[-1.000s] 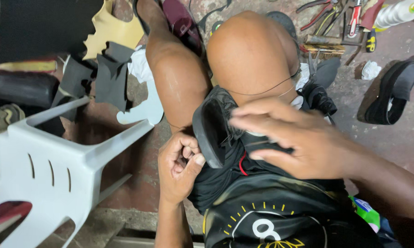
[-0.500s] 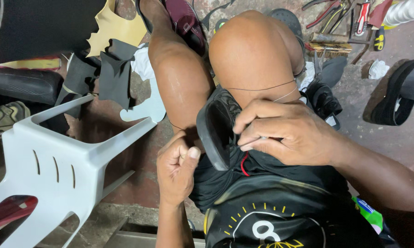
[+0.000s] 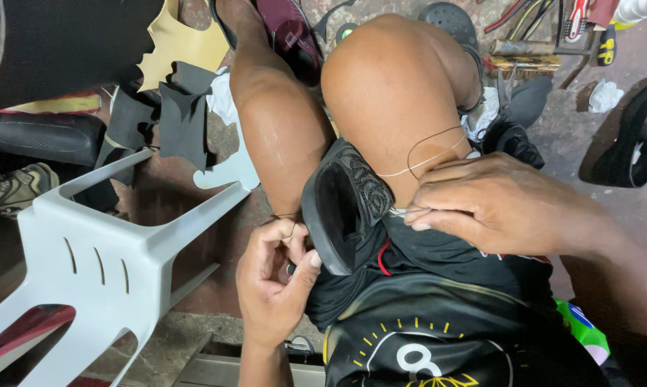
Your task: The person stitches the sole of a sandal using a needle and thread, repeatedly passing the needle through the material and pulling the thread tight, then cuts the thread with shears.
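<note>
The black shoe [image 3: 345, 208] rests sole-up on the lap, between the knees. Left hand [image 3: 277, 279]: grip closed at the shoe's lower edge. Right hand [image 3: 492, 204]: fingertips pinched together on a pale thread [image 3: 416, 166] beside the sole.

One black shoe [image 3: 345, 208], one white plastic chair [image 3: 94, 251], two hands.

Left hand [image 3: 273, 276] curled, fingertips pinched; right hand [image 3: 492, 204] palm-down, its grip pinched tight
</note>
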